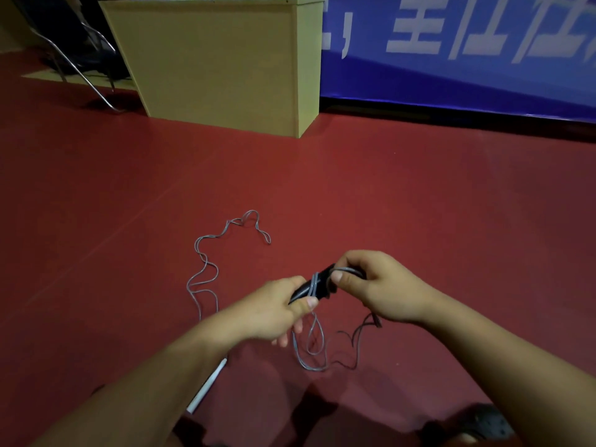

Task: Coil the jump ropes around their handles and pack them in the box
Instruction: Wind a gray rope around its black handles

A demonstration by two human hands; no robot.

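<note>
Head view: both hands grip the black jump-rope handles (314, 283) above the red floor (419, 204); left hand (274, 309), right hand (375, 285). Thin grey rope (203, 279) trails across the floor.

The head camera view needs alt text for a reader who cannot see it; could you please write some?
Two bare hands, left hand and right hand, grip black jump rope handles with grey rope wrapped around them. The remaining rope trails loosely across the red floor, a beige cabinet standing behind.
</note>
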